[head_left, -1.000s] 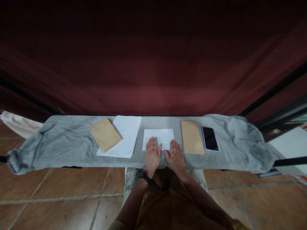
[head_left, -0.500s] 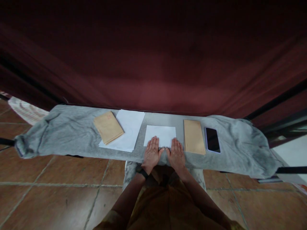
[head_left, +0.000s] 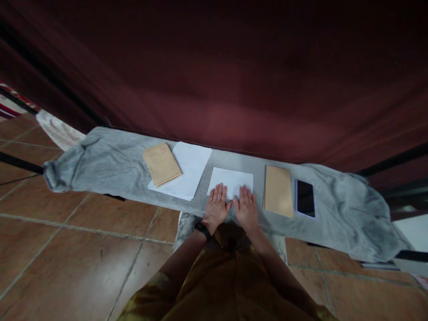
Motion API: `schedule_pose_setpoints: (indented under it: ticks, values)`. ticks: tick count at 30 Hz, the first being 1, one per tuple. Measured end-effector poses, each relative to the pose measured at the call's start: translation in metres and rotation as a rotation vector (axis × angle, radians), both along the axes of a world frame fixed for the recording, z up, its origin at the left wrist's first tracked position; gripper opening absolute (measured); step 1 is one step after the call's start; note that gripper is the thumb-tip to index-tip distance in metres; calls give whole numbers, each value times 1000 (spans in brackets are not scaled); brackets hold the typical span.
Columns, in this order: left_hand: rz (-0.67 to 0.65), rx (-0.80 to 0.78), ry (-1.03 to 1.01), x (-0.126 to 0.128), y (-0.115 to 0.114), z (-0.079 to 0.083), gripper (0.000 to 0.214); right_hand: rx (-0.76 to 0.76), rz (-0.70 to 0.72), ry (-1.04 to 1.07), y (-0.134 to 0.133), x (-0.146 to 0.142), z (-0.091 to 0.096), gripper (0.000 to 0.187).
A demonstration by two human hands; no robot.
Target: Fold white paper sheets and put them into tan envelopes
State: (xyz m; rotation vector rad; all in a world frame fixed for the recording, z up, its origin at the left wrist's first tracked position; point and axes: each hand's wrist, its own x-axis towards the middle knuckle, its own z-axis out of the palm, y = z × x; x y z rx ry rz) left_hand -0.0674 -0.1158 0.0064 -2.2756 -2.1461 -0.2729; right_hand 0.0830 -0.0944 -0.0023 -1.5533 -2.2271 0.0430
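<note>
A small white sheet of paper [head_left: 231, 176], perhaps folded, lies in front of me on a grey cloth. My left hand [head_left: 216, 207] rests flat on its near left edge, fingers stretched out, with a dark band on the wrist. Flat on the near right edge is my right hand [head_left: 245, 208], also with fingers extended. The two thumbs point toward each other with a small gap between them. Neither hand grips anything. Just right of my right hand are brown envelopes [head_left: 278, 191] in a neat stack.
Larger white sheets [head_left: 192, 166] lie to the left, partly covered by more brown envelopes [head_left: 162, 164]. A phone [head_left: 305, 199] sits at the right. The grey cloth [head_left: 113, 171] is rumpled at both ends. A dark red curtain [head_left: 230, 116] hangs behind.
The camera view has tilted, so the table now slopes down to the right. Both hands stay flat at the near edge of the small sheet, with little visible movement on it.
</note>
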Motion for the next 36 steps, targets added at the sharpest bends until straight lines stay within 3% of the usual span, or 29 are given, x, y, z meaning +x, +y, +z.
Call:
schedule_pose_setpoints:
  ticks: [6,20,36]
  values:
    - [1,-34,16,0,0,3,60,-112,156,-49,3,-19,-3,56]
    - [-3,13,-30,0,-1,1,68,36,49,-64,7,0,-11,56]
    - [196,87,-61,-5,3,5,63,53,-76,-54,4,19,-8,61]
